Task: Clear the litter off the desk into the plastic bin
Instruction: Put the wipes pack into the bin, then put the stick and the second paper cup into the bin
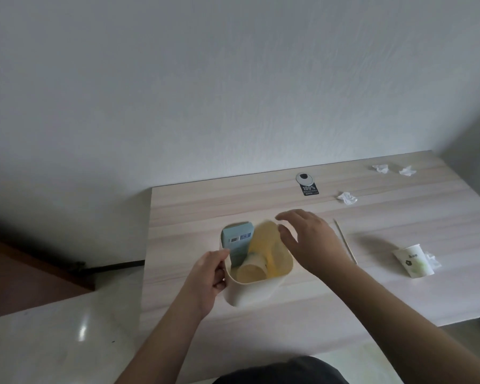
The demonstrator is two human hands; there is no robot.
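Note:
A cream plastic bin [250, 293] stands on the pale wooden desk [372, 295]. Inside it are a light blue carton [237, 242], a yellow wrapper [265, 239] and a tan paper cup [251, 271]. My left hand [209, 274] grips the bin's left rim. My right hand [306, 239] hovers over the bin's right side with fingers spread, holding nothing. On the desk lie a wooden stick [345, 241], a white paper cup [412, 260] on its side with a tissue behind it, and three crumpled tissues [347, 197], [380, 168], [407, 171].
A round metal cable grommet [304, 177] and a black sticker [309, 189] sit near the desk's back edge by the white wall. The desk's left edge drops to a shiny floor [67, 342]. A brown piece of furniture [25, 278] stands at far left.

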